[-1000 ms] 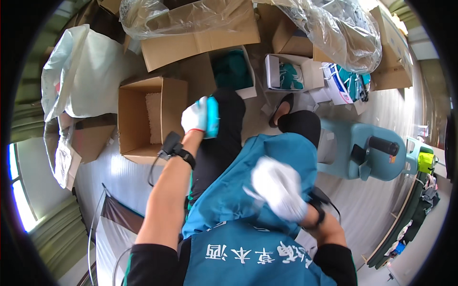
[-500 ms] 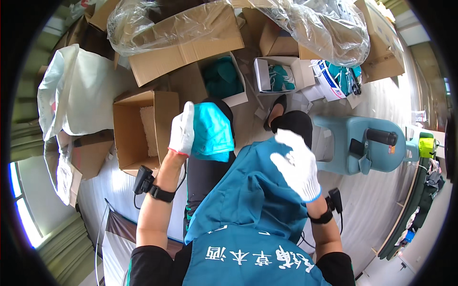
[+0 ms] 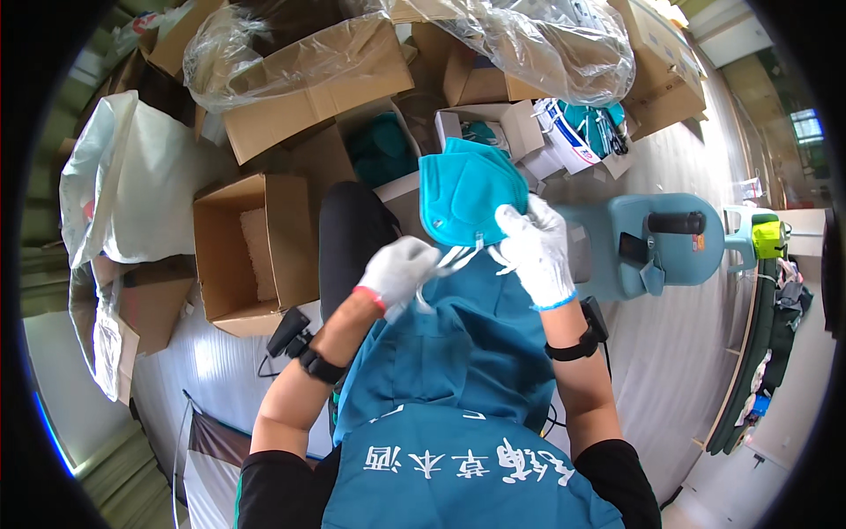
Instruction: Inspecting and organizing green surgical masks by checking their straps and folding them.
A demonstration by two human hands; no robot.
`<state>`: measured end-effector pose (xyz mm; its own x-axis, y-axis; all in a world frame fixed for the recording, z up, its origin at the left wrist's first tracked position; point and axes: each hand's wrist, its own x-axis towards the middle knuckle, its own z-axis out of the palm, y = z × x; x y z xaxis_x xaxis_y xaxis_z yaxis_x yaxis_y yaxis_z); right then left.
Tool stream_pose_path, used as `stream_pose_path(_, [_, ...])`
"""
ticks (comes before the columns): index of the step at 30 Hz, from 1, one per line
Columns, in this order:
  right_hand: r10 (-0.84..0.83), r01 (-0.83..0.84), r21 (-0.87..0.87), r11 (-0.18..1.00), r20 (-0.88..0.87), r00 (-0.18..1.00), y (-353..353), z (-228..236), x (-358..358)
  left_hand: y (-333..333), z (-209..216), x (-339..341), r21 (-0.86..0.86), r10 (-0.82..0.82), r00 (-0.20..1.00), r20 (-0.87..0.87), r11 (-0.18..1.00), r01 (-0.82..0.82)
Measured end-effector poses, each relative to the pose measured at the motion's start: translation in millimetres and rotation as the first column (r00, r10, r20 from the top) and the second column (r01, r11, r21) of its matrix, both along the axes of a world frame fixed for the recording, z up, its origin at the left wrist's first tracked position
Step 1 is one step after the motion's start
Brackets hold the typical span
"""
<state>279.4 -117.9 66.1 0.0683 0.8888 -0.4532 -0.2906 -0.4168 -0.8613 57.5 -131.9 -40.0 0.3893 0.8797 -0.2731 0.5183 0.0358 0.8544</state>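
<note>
In front of my chest is a small stack of teal folded face masks (image 3: 471, 198), their flat faces toward me. White ear loops (image 3: 456, 257) hang from the lower edge. My right hand (image 3: 539, 247), in a white knit glove with a blue cuff, grips the stack at its right lower corner, thumb on top. My left hand (image 3: 398, 271), gloved in white with a red cuff, is at the lower left of the stack. Its fingers are curled closed at the white loops, slightly blurred, apart from the mask fabric.
An open cardboard box (image 3: 291, 238) stands at the left, beside a white sack (image 3: 132, 185). Ahead are a box of teal pieces (image 3: 383, 150), a white box (image 3: 520, 128), and a carton of teal masks (image 3: 564, 145). A blue-grey stool (image 3: 661, 264) at the right carries a black bottle (image 3: 677, 223).
The teal masks have moved from my left hand to my right, toward the middle. My right hand has closed on them. My left hand has come down and inward to the loops.
</note>
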Motion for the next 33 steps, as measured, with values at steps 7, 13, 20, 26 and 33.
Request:
stream_pose_path(7, [0.039, -0.047, 0.078, 0.996, 0.107, 0.993, -5.6, 7.8, 18.5, 33.1, 71.6, -15.4, -0.349, 0.289, 0.764, 0.576, 0.933, -0.090])
stream_pose_path(13, [0.035, -0.033, 0.122, 0.992, -0.011, 0.999, 0.8, 7.6, -4.9, 40.5, 90.9, 7.0, -0.357, 0.412, 0.615, 0.673, 0.908, -0.219])
stream_pose_path(20, [0.380, -0.370, 0.135, 0.919, -0.056, 0.923, -9.2, -13.6, -32.0, 49.5, 93.4, 16.7, -0.368, 0.557, 0.505, 0.660, 0.825, -0.429])
stream_pose_path(26, [0.312, -0.667, 0.483, 0.567, 0.624, 0.716, -20.7, -48.2, -125.3, 51.0, 80.6, -47.0, -0.372, 0.755, 0.457, 0.470, 0.639, -0.673])
stream_pose_path(33, [0.407, -0.609, 0.291, 0.738, 0.528, 0.745, -18.1, -47.8, -141.8, 73.1, 75.9, -47.6, 0.183, 0.660, 0.751, 0.015, 0.737, -0.651])
